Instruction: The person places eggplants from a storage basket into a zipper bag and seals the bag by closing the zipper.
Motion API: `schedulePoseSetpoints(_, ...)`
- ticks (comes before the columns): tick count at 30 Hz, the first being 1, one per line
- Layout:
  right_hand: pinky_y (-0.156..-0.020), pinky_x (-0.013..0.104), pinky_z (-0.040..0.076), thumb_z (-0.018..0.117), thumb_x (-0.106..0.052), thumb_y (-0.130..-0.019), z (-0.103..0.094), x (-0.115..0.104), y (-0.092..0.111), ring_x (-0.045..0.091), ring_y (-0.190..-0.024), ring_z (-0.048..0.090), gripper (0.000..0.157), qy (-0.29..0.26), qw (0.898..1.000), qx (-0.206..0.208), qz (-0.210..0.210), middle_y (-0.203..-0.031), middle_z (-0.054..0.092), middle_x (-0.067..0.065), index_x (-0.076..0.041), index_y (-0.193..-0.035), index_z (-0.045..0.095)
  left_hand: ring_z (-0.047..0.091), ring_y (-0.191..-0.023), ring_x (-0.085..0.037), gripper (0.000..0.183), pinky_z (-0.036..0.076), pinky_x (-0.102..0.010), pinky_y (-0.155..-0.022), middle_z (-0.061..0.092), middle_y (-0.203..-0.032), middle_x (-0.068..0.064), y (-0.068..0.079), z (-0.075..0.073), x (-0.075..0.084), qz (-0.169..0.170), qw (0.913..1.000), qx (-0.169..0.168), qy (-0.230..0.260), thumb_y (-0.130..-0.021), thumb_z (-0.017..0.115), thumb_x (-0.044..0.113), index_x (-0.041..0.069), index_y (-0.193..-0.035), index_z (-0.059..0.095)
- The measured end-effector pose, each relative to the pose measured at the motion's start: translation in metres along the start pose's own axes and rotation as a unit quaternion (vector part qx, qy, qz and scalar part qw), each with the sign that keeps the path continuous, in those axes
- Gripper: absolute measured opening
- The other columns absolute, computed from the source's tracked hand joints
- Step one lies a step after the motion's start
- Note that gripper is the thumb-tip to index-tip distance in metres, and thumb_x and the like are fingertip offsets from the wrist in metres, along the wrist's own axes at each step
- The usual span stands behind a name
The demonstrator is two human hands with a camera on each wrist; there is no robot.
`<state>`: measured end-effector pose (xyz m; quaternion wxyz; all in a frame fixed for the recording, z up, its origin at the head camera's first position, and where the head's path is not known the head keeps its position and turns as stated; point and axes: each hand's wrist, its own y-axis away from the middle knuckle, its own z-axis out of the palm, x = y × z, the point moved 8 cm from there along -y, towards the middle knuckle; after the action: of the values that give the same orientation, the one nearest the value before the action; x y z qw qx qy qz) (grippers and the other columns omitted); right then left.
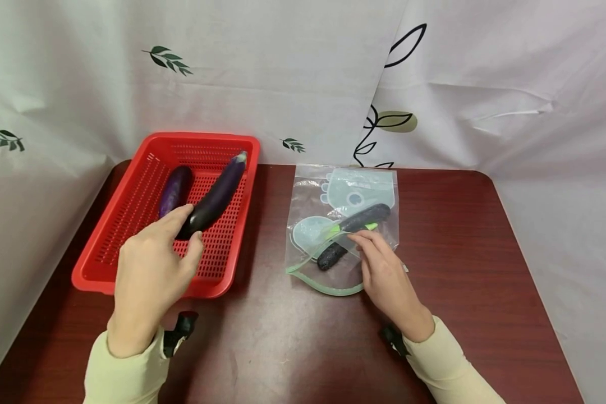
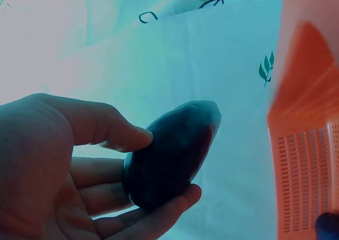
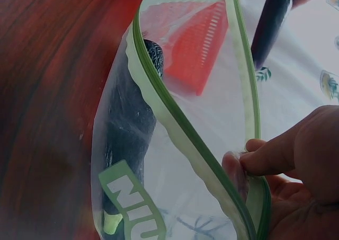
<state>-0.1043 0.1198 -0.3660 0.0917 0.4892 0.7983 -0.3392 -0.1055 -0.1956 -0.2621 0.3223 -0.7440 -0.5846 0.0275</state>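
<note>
My left hand [image 1: 154, 264] grips the near end of a long, dark purple eggplant [image 1: 217, 193] between thumb and fingers. The eggplant slants up over the red basket [image 1: 248, 213], its pale stem end pointing away from me. A second, shorter eggplant [image 1: 175, 188] lies in the basket. To the right, my right hand [image 1: 384, 275] pinches the rim of a clear zip bag [image 1: 303, 196] with green edging, and the bag's mouth stands parted. Inside the bag lies a long, dark, bumpy vegetable [image 1: 366, 216], seen through the plastic in the right wrist view.
The basket and bag rest side by side on a dark red-brown table [image 1: 449, 241]. A pale curtain [image 1: 232, 73] with leaf prints hangs behind the table and along its sides.
</note>
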Motion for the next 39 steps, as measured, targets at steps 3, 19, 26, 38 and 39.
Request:
schedulePoseSetpoints(3,-0.081,0.036,0.056,0.061,0.017,-0.087,0.0,0.001,0.0,0.023,-0.105,0.063,0.041,0.0,1.0,0.001,0.0,-0.123,0.058,0.015,0.003,-0.126,0.062,0.067,-0.075,-0.035,0.043,0.051,-0.049,-0.062,0.069,-0.12,-0.021,0.003,0.002,0.004,0.007,0.9999,0.004,0.007,-0.083,0.069,0.005,-0.002,-0.126,0.067)
schedulePoseSetpoints(19,-0.082,0.037,0.056,0.061,0.017,-0.087,-0.003,0.002,0.0,0.023,-0.104,0.064,0.04,-0.003,1.0,0.004,0.002,-0.123,0.059,0.015,0.004,-0.125,0.062,0.07,-0.101,-0.036,0.048,0.054,-0.054,-0.08,0.069,-0.124,-0.014,0.017,0.01,0.026,0.055,0.9962,0.019,0.064,-0.081,0.069,0.006,0.002,-0.128,0.068)
schedulePoseSetpoints(26,-0.082,0.037,0.056,0.062,0.016,-0.087,-0.003,0.002,-0.001,0.023,-0.105,0.063,0.04,-0.001,1.0,0.001,0.003,-0.123,0.058,0.015,0.003,-0.126,0.062,0.07,-0.1,-0.03,0.045,0.054,-0.046,-0.083,0.069,-0.124,-0.014,0.023,0.017,0.034,0.091,0.9928,-0.006,0.077,-0.088,0.063,0.018,0.003,-0.13,0.066)
schedulePoseSetpoints(38,-0.082,0.037,0.056,0.062,0.016,-0.088,-0.002,0.002,-0.001,0.023,-0.104,0.064,0.04,-0.001,1.0,-0.002,0.007,-0.123,0.059,0.015,0.003,-0.126,0.062,0.07,-0.101,-0.031,0.042,0.051,-0.037,-0.088,0.071,-0.12,-0.012,0.034,0.022,0.053,0.17,0.9766,0.035,0.127,-0.096,0.052,0.027,-0.001,-0.124,0.069)
schedulePoseSetpoints(39,-0.082,0.037,0.056,0.062,0.016,-0.088,-0.002,0.002,-0.001,0.023,-0.104,0.064,0.04,0.0,1.0,-0.002,0.007,-0.123,0.058,0.015,0.003,-0.126,0.062,0.07,-0.101,-0.031,0.043,0.05,-0.036,-0.09,0.071,-0.12,-0.013,0.035,0.023,0.054,0.174,0.9755,0.034,0.13,-0.097,0.052,0.027,-0.001,-0.123,0.069)
